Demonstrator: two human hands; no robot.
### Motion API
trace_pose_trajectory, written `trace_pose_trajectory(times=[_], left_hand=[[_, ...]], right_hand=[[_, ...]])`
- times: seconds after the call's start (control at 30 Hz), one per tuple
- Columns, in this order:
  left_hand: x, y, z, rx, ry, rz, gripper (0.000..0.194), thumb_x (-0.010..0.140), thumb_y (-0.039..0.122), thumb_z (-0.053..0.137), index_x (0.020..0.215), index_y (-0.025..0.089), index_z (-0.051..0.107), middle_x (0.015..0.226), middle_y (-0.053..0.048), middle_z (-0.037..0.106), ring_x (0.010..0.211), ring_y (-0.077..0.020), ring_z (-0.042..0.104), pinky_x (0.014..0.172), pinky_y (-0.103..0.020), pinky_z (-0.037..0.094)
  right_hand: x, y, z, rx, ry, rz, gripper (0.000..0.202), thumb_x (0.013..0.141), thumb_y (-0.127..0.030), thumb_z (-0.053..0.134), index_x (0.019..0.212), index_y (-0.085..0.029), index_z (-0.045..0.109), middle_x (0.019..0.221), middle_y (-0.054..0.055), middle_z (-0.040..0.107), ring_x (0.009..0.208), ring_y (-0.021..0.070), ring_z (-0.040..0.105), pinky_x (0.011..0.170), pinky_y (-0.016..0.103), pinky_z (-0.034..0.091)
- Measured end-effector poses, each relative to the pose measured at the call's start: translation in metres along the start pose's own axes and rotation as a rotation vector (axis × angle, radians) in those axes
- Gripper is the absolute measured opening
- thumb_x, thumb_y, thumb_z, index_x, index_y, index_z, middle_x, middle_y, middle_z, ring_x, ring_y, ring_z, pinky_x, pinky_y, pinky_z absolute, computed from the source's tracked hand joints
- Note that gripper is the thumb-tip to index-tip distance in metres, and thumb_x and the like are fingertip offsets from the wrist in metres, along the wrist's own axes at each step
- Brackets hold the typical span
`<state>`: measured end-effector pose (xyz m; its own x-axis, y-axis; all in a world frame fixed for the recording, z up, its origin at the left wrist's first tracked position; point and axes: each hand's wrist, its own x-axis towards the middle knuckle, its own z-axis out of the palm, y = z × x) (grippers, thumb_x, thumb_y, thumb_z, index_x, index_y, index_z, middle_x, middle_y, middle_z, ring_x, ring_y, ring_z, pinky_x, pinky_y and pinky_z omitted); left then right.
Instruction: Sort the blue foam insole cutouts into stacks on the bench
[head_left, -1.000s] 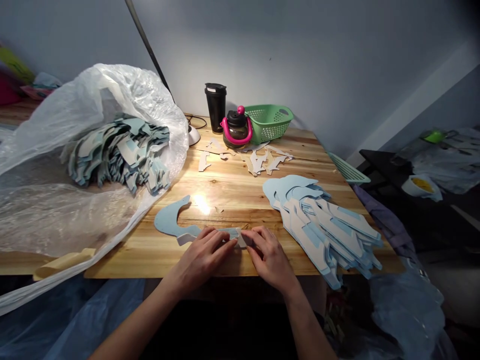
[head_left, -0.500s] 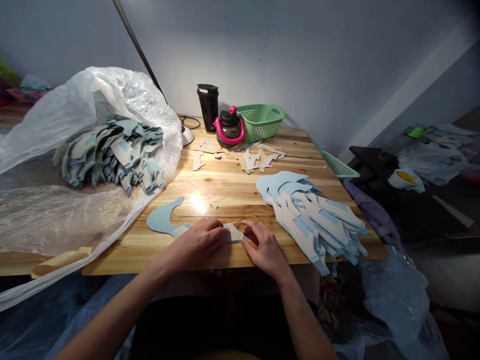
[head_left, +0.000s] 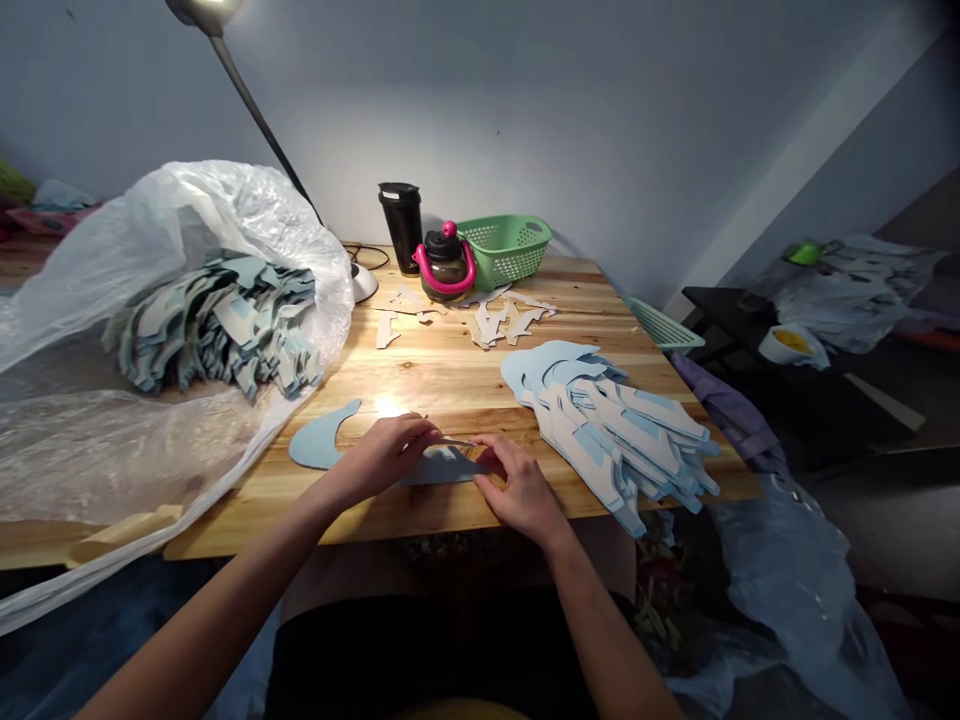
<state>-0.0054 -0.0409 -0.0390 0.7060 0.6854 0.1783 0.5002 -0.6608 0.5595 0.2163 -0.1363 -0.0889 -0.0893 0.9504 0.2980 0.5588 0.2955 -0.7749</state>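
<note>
The blue piece (head_left: 319, 441) lies flat on the table (head_left: 262, 515), probably light and bendy, best held by its edges. My left hand (head_left: 379, 458) pinches a thin pale strip (head_left: 455, 442); whether my right hand (head_left: 525, 492) grips, I can't tell.

The one view looks out from the person's head, high over the near edge of the tabletop (head_left: 450, 378). It faces forward and tips down. The left hand (head_left: 386, 455) and right hand (head_left: 521, 492) look close, by the tabletop's near edge. The lap (head_left: 435, 650) shows below the tabletop, and the wall (head_left: 600, 120) is farther off, behind it. This wide view also sees purple cloth (head_left: 731, 415) right of the tabletop.
</note>
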Motion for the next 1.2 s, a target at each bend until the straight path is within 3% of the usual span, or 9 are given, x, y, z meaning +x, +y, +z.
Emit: trace_pose_trajectory(times=[0.13,0.3,0.4,0.83,1.2], left_hand=[[-0.018,0.003,0.009,-0.044,0.17,0.184,0.026,0.104,0.028,0.05,0.114,0.019,0.073,0.104,-0.007,0.07,0.084,-0.0127,0.068,0.073,-0.021,0.051],[-0.036,0.0,0.035,0.1,0.263,0.265,0.025,0.104,0.023,0.051,0.114,0.016,0.072,0.105,-0.009,0.07,0.087,-0.0153,0.07,0.075,-0.023,0.055],[-0.039,-0.002,0.041,0.193,0.289,0.297,0.028,0.105,0.025,0.048,0.112,0.015,0.073,0.103,-0.01,0.071,0.086,-0.0172,0.071,0.075,-0.026,0.057],[-0.039,-0.006,0.041,0.195,0.267,0.281,0.026,0.104,0.021,0.05,0.114,0.015,0.073,0.104,-0.011,0.071,0.089,-0.018,0.07,0.077,-0.028,0.057],[-0.039,-0.006,0.039,0.246,0.24,0.295,0.03,0.104,0.019,0.046,0.113,0.017,0.074,0.104,-0.01,0.072,0.09,-0.019,0.069,0.078,-0.03,0.058]], right_hand=[[0.0,0.0,-0.001,0.021,-0.002,0.038,0.05,0.081,-0.007,0.061,0.129,-0.022,0.058,0.104,0.005,0.069,0.097,0.0215,0.065,0.092,0.038,0.053],[-0.003,0.0,-0.002,0.03,0.003,0.049,0.052,0.083,-0.011,0.062,0.133,-0.023,0.055,0.108,0.006,0.067,0.099,0.0213,0.065,0.095,0.039,0.054],[-0.004,0.001,-0.002,0.028,0.007,0.025,0.05,0.084,-0.012,0.063,0.133,-0.023,0.055,0.111,0.007,0.066,0.1,0.0216,0.064,0.096,0.04,0.054],[-0.004,0.002,-0.003,-0.006,0.01,0.011,0.052,0.084,-0.008,0.055,0.134,-0.023,0.052,0.109,0.008,0.065,0.098,0.0221,0.063,0.094,0.04,0.054],[-0.003,-0.004,-0.006,-0.027,0.008,-0.052,0.046,0.084,-0.005,0.055,0.126,-0.021,0.06,0.106,0.006,0.067,0.098,0.0212,0.061,0.092,0.036,0.05]])
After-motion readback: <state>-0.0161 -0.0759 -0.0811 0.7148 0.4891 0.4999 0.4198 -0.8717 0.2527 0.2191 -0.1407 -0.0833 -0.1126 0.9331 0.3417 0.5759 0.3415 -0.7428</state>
